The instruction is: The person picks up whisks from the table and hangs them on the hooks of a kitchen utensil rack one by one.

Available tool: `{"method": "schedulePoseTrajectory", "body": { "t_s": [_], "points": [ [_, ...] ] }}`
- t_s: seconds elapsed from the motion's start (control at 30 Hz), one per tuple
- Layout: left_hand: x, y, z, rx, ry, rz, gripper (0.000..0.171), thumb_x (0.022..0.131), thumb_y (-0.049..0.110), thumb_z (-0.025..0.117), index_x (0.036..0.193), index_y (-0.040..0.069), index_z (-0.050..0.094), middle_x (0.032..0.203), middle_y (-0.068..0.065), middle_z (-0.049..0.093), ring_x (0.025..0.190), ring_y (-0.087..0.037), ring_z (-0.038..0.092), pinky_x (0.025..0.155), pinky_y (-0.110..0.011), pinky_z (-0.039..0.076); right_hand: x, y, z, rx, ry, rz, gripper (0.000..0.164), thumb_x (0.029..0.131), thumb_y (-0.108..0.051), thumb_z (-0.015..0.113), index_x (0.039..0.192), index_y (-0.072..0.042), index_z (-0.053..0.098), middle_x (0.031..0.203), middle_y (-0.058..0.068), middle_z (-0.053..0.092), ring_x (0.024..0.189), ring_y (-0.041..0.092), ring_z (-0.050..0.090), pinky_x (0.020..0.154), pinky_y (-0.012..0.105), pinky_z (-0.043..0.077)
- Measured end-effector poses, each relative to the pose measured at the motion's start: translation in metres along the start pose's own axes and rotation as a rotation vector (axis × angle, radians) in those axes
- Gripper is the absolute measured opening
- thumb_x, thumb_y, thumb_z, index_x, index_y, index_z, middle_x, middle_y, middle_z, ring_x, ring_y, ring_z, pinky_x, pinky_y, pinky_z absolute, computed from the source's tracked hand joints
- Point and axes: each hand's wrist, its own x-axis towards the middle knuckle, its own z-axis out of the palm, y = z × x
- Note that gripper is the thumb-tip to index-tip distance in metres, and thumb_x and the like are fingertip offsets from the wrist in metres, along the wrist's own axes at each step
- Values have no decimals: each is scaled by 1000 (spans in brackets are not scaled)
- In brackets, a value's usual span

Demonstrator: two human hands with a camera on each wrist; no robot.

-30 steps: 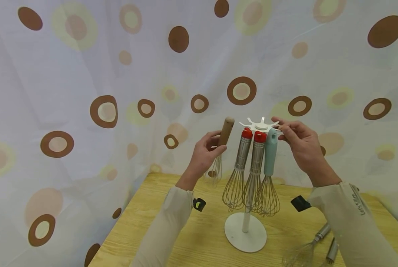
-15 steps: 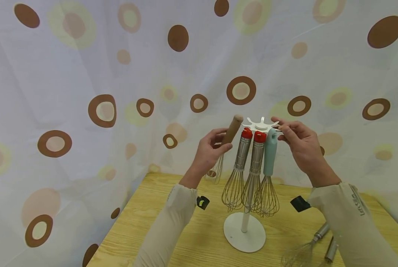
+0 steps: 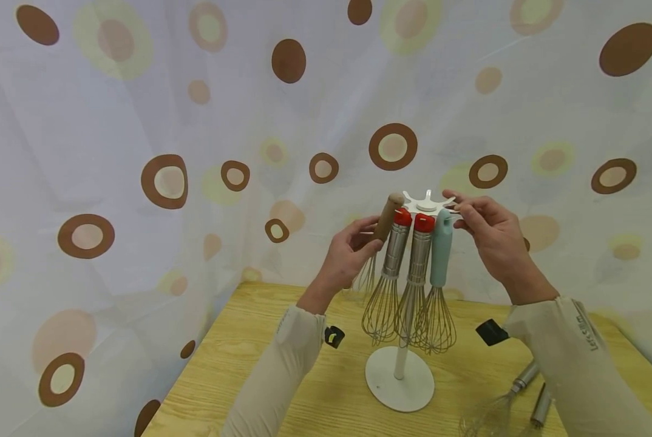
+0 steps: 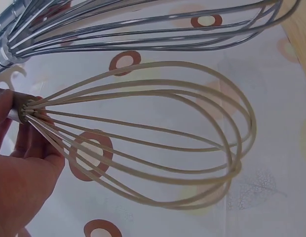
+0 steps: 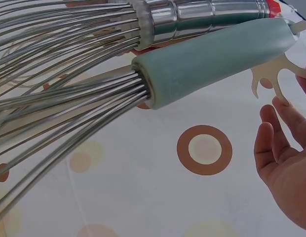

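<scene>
My left hand (image 3: 348,249) grips a whisk with a wooden handle (image 3: 388,218), its top leaning right against the hanger's left side. Pale wires fan out from its collar (image 4: 23,106) in the left wrist view. A white whisk stand (image 3: 427,207) carries hooked arms at its top. My right hand (image 3: 490,233) pinches one of those arms on the right side. Two steel whisks with red tips (image 3: 396,250) and a light blue-handled whisk (image 3: 441,255) hang from the front hooks. The wooden handle's end overlaps the leftmost red tip in the head view.
The stand's round white base (image 3: 399,394) rests on a wood-grain table (image 3: 282,376). Two more steel whisks (image 3: 526,375) lie at the front right, partly behind the right sleeve. A white sheet with brown dots (image 3: 222,109) hangs behind.
The left hand has carried the wooden-handled whisk rightward, from beside the stand to the hook arms at its left. The right hand keeps its pinch on the stand.
</scene>
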Motion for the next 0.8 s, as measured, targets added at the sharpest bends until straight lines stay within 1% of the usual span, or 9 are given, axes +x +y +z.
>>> {"method": "schedulePoseTrajectory", "body": {
  "t_s": [0.17, 0.27, 0.33, 0.4, 0.53, 0.6, 0.7, 0.8],
  "points": [
    [-1, -4, 1, -8, -9, 11, 44, 95, 5, 55, 139, 5, 46, 125, -19, 54, 107, -26, 59, 89, -32, 49, 0, -2, 2, -16, 4, 0, 16, 99, -4, 47, 102, 4, 60, 132, 6, 55, 126, 15, 45, 84, 20, 46],
    [-2, -6, 2, -24, -22, 15, 45, 95, 5, 55, 139, 6, 45, 125, -19, 54, 107, -26, 59, 90, -33, 49, -1, -2, 2, -24, 2, 2, 16, 98, -3, 47, 104, 5, 60, 132, 7, 55, 126, 15, 46, 85, 20, 47],
    [-3, -7, 2, -42, -31, 13, 45, 96, 3, 54, 139, 4, 45, 125, -20, 54, 108, -28, 58, 91, -34, 48, -2, -2, 2, -35, 3, 6, 17, 98, -3, 47, 106, 4, 61, 133, 7, 54, 125, 16, 47, 85, 20, 47],
    [-4, -9, 1, -56, -37, 9, 44, 96, 2, 54, 138, 3, 45, 125, -21, 54, 109, -29, 58, 92, -34, 48, -4, -2, 1, -55, 3, 8, 18, 98, -3, 47, 109, 6, 59, 132, 6, 55, 124, 15, 48, 86, 20, 47],
    [-7, -11, -2, -50, -37, -10, 40, 96, 4, 54, 135, 0, 48, 125, -20, 55, 112, -26, 57, 93, -33, 47, -7, -1, -1, -89, -3, -6, 20, 98, -1, 46, 113, 7, 58, 127, 4, 57, 116, 14, 53, 84, 20, 48],
    [-8, -11, -4, -36, -21, -16, 38, 96, 5, 54, 133, 0, 50, 125, -19, 56, 112, -24, 57, 93, -32, 47, -10, 0, -3, -108, -14, -12, 20, 98, 0, 45, 113, 6, 57, 123, 3, 58, 112, 15, 55, 84, 20, 48],
    [-8, -8, -7, -16, 15, -16, 36, 97, 6, 52, 132, -1, 52, 126, -17, 57, 114, -24, 56, 95, -31, 45, -16, 3, -11, -157, -33, 7, 22, 99, 0, 45, 116, 5, 57, 121, 3, 59, 107, 14, 56, 83, 19, 48],
    [-5, -1, -9, -17, 54, 7, 35, 98, 5, 51, 132, -3, 51, 128, -19, 55, 117, -25, 54, 97, -32, 43, -24, 8, -23, -287, -27, 62, 23, 99, -3, 47, 117, 4, 57, 115, -1, 61, 103, 12, 56, 80, 16, 48]
  ]
}}
